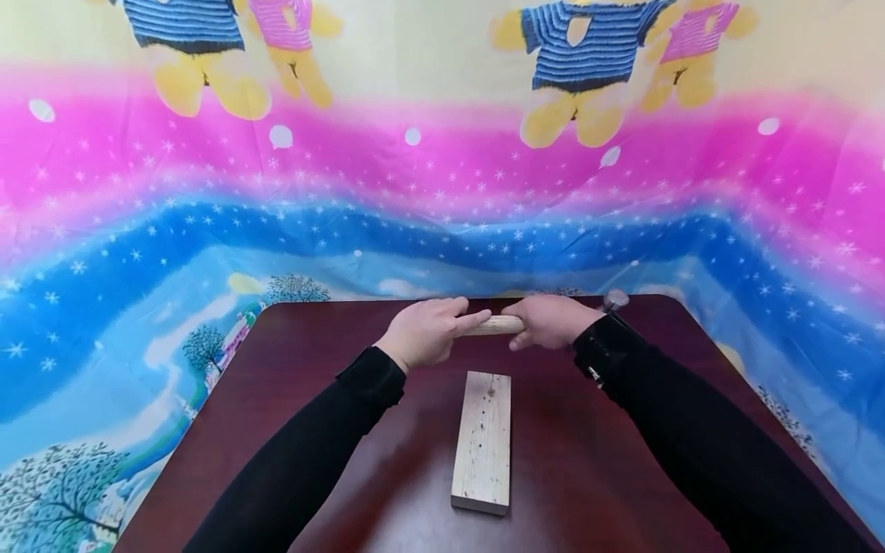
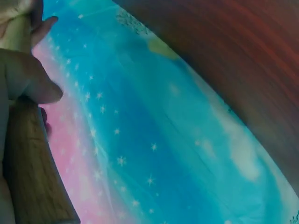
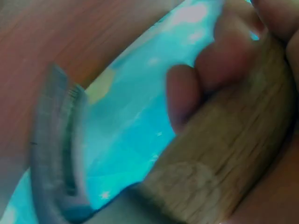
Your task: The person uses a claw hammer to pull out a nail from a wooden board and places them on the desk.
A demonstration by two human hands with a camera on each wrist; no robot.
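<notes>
Both hands hold a claw hammer point(image 1: 499, 326) crosswise over the far part of the table. My left hand point(image 1: 427, 330) grips the wooden handle toward its free end, which shows below the thumb in the left wrist view. Around the handle nearer the metal head point(image 1: 614, 299) curl the fingers of my right hand point(image 1: 549, 321). The right wrist view shows the slotted grey claw point(image 3: 60, 149) beside the handle point(image 3: 219, 149), somewhat blurred. Nearer to me lies a pale wooden block point(image 1: 482, 445), lengthwise, with several dark spots in a row along its top.
The dark red-brown table point(image 1: 311, 438) has its far edge just beyond the hands. Around it hangs a colourful cloth point(image 1: 442, 177) with bears, snowflakes and trees. Black sleeves point(image 1: 297, 453) cover both forearms.
</notes>
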